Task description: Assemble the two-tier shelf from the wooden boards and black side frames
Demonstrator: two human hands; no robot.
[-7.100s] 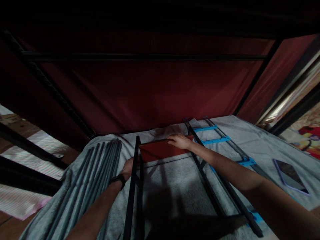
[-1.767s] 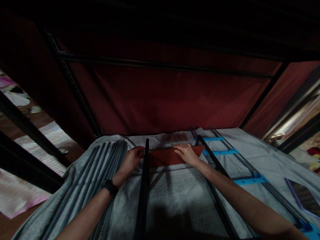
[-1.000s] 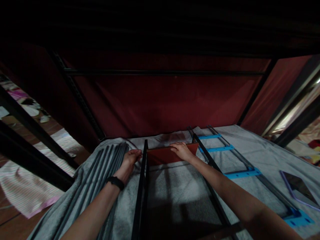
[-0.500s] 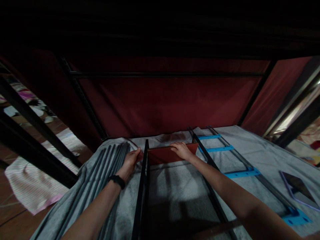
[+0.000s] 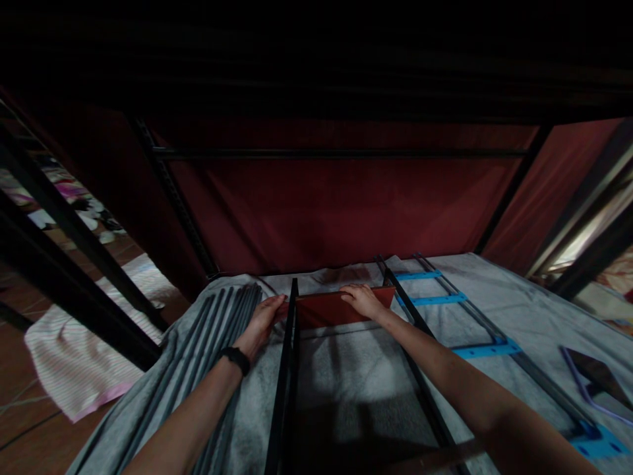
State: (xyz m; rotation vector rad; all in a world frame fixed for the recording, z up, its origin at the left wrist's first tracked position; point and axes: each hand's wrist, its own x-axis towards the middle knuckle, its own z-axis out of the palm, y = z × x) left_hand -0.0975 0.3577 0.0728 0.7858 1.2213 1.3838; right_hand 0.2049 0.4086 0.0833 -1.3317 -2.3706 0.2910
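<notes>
On the blanket (image 5: 519,297) lies the frame (image 5: 283,389), at centre, with the board (image 5: 326,314) across its far end; the right hand (image 5: 363,301) is on the board's top edge; the left hand (image 5: 262,322) is just beside the frame, to its left; farther left lie the tubes (image 5: 198,369); right of the frame lies the ladder-like rack (image 5: 487,348), then the phone (image 5: 596,382); the panel (image 5: 346,211) stands behind, at the far edge.
</notes>
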